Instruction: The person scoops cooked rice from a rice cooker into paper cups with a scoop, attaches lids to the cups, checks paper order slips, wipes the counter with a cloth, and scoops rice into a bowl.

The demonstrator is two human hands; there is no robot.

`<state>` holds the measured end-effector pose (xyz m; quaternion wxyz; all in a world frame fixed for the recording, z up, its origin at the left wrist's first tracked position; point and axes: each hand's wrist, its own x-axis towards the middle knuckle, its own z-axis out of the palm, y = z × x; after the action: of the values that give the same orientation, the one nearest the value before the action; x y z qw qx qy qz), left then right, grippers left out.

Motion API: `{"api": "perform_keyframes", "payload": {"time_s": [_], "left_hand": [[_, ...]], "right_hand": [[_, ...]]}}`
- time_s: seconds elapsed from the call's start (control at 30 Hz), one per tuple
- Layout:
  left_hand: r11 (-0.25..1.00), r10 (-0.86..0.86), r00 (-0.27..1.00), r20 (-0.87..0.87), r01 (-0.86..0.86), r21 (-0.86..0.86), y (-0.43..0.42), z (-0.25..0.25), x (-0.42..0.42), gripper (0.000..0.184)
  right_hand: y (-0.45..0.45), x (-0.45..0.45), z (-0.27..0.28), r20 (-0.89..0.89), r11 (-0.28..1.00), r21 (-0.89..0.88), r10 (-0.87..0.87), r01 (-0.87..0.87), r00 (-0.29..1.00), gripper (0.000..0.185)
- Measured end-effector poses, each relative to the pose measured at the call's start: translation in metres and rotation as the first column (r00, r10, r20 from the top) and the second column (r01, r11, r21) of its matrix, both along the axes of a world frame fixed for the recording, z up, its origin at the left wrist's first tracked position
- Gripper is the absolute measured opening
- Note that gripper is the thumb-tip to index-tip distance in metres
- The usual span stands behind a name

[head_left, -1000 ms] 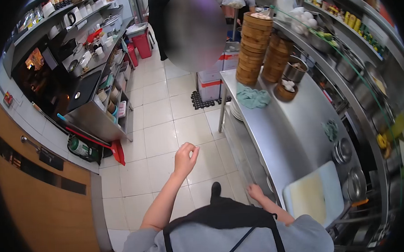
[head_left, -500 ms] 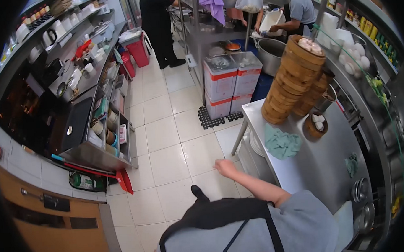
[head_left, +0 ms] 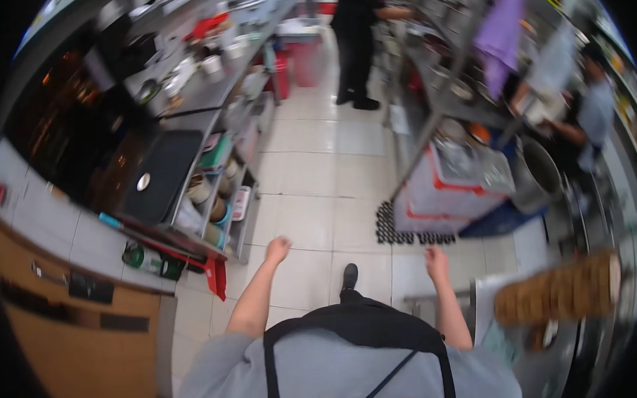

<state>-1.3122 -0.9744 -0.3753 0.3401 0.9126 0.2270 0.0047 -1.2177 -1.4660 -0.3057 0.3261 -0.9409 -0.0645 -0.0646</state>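
Note:
My left hand [head_left: 279, 249] hangs forward over the tiled floor [head_left: 301, 214], its fingers loosely curled with nothing seen in them. It is nearest to the steel counter with open shelves [head_left: 237, 232] on the left. Also over the floor, my right hand [head_left: 435, 258] has curled fingers and appears to hold nothing. Just ahead of it lies a black rubber mat [head_left: 392, 227]. Close by on the right, a steel table [head_left: 486, 298] carries a stack of bamboo steamers [head_left: 554, 291]. Neither hand touches any of these. My shoe [head_left: 350, 275] shows between my hands.
White and red tins [head_left: 441, 192] stand beside a large pot [head_left: 537, 173] on the right. A person in black [head_left: 357, 45] stands up the aisle. Another person in grey [head_left: 596, 105] works at the right. Red bins [head_left: 302, 59] stand at the counter's far end.
The view has swung right, so the steamers and table now sit at the lower right. My left hand has come into view, and both arms reach forward.

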Motion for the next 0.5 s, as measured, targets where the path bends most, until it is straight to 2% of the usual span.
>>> {"api": "perform_keyframes", "payload": {"time_s": [0.03, 0.1, 0.13, 0.17, 0.23, 0.3, 0.33, 0.37, 0.43, 0.47, 0.5], "left_hand": [[0.997, -0.02, 0.993, 0.12, 0.03, -0.076, -0.008, 0.027, 0.031, 0.024], [0.992, -0.052, 0.993, 0.105, 0.064, -0.113, -0.013, 0.069, 0.079, 0.023], [0.992, -0.017, 0.994, 0.107, 0.029, -0.119, -0.004, 0.065, 0.091, 0.023], [0.994, -0.024, 0.999, 0.04, 0.028, -0.109, 0.004, 0.058, 0.102, 0.024], [0.999, -0.031, 0.993, -0.11, 0.027, -0.04, 0.03, 0.031, 0.112, 0.025], [0.999, -0.028, 0.955, -0.296, 0.04, 0.036, 0.068, -0.007, 0.099, 0.028], [0.997, 0.037, 0.89, -0.454, -0.001, 0.079, 0.091, -0.035, 0.087, 0.029], [0.992, 0.071, 0.87, -0.488, -0.012, 0.122, 0.118, -0.086, 0.06, 0.033], [0.936, 0.35, 0.752, -0.559, -0.303, 0.178, 0.128, -0.068, 0.019, 0.031], [0.939, 0.307, 0.701, -0.643, -0.334, 0.084, 0.141, -0.072, -0.002, 0.026], [0.956, 0.289, 0.701, -0.651, -0.242, 0.164, 0.149, -0.087, -0.025, 0.026]], "right_hand": [[0.001, 0.026, 0.004, -0.009, 0.999, -0.002, -0.045, 0.045, 0.999, 0.015], [0.011, 0.079, 0.004, -0.004, 1.0, 0.03, 0.001, -0.001, 1.0, 0.017], [0.019, 0.106, 0.006, -0.062, 0.999, 0.031, -0.036, 0.038, 0.997, 0.019], [0.03, 0.135, 0.008, -0.12, 0.996, 0.034, -0.078, 0.082, 0.99, 0.021], [0.078, 0.187, 0.024, -0.11, 1.0, -0.003, -0.023, 0.022, 0.994, 0.021], [0.129, 0.248, 0.015, -0.013, 0.985, -0.119, 0.121, -0.121, 0.993, 0.024], [0.164, 0.275, 0.018, -0.013, 0.979, -0.086, 0.184, -0.185, 0.983, 0.024], [0.203, 0.297, 0.025, -0.014, 0.967, -0.058, 0.247, -0.247, 0.969, 0.024], [0.285, 0.322, 0.069, -0.039, 0.928, 0.032, 0.373, -0.372, 0.927, 0.02], [0.323, 0.332, 0.088, -0.055, 0.899, 0.072, 0.436, -0.432, 0.898, 0.019], [0.356, 0.346, 0.099, -0.066, 0.864, 0.116, 0.498, -0.489, 0.865, 0.018]]}}
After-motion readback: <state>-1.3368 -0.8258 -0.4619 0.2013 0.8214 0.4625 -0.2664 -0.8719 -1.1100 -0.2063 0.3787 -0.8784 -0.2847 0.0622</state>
